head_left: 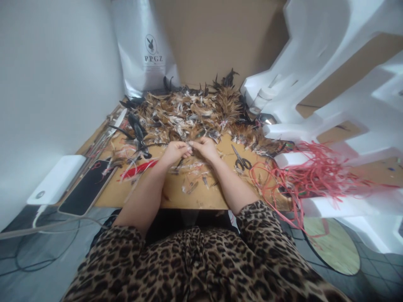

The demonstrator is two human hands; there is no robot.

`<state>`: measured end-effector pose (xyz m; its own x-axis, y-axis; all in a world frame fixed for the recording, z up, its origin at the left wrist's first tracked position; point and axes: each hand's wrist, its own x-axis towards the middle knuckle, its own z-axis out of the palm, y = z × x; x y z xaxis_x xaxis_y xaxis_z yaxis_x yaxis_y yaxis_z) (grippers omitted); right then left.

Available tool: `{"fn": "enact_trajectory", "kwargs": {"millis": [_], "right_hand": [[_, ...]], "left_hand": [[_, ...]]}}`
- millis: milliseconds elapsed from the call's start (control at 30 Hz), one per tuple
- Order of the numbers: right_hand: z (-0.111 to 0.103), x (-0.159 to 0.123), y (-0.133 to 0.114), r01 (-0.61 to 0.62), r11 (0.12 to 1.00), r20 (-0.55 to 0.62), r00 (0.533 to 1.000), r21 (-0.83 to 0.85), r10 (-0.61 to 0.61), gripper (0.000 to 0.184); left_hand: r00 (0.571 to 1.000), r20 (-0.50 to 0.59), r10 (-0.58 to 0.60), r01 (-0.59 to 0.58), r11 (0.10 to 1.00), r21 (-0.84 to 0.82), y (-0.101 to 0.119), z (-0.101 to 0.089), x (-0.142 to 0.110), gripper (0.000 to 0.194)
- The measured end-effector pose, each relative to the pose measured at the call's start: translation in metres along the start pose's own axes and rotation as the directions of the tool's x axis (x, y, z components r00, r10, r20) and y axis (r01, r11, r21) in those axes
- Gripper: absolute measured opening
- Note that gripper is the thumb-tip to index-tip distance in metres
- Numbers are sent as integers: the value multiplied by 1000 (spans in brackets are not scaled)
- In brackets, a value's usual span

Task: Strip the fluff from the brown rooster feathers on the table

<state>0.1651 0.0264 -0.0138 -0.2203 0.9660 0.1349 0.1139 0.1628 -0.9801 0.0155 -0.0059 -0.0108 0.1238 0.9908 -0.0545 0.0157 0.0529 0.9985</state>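
Over the middle of the table, my left hand (176, 152) and my right hand (204, 148) meet fingertip to fingertip, both closed in a pinch. A thin dark feather (179, 162) pokes out below the left fingers. What the right fingertips grip is too small to make out. Just beyond my hands spreads a thick heap of brown, white and black feathers (182, 109). Black-handled scissors (242, 160) lie to the right of my right hand. Red strips (138, 169) lie beside my left forearm, among loose pale strands.
A phone (86, 186) and a white power bank (56, 178) with a cable sit at the left. Tangled pink-red raffia-like strands (324, 172) drape over white foam pieces (289, 159) at the right. A grey-white bag (147, 50) stands behind the feathers, left of centre.
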Motion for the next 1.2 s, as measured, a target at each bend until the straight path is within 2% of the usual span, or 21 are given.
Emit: {"fn": "enact_trajectory", "kwargs": {"millis": [67,133,300,400,533,600,733,867,1067,1200], "right_hand": [[-2,1,-1,-8,990,-16,1000,140,10,30],[-6,3,-2,-12,981,-58,998,191,24,30],[-17,8,1,10,998,-181,983,57,0,21],[-13,7,1,64,998,-152,986,5,-63,22],[6,-2,-4,139,990,-50,989,-12,-139,27],[15,-7,-7,87,996,-12,996,33,-86,31],[24,-9,-8,-81,979,-13,996,188,85,37],[25,-7,-5,-147,943,-29,986,300,163,37],[25,-5,-1,-155,907,44,988,392,150,31],[26,-7,-4,-148,906,56,989,398,137,28]], "left_hand": [[999,-42,-4,3,999,-35,-1,-3,1,17],[996,-87,-16,7,995,-99,-2,-6,3,19],[990,-138,-42,-1,955,-296,-6,-11,7,22],[987,-142,-79,20,926,-378,-6,-11,8,21],[984,-134,-118,43,886,-461,-7,-9,9,17],[986,-132,-100,22,869,-494,-8,-8,9,16],[992,-116,-50,-16,858,-514,-10,-5,9,14],[995,-90,-37,-17,846,-533,-7,-2,8,13],[996,-84,-38,-19,805,-593,-2,2,5,10],[997,-50,-57,15,792,-611,-1,3,4,9]]}}
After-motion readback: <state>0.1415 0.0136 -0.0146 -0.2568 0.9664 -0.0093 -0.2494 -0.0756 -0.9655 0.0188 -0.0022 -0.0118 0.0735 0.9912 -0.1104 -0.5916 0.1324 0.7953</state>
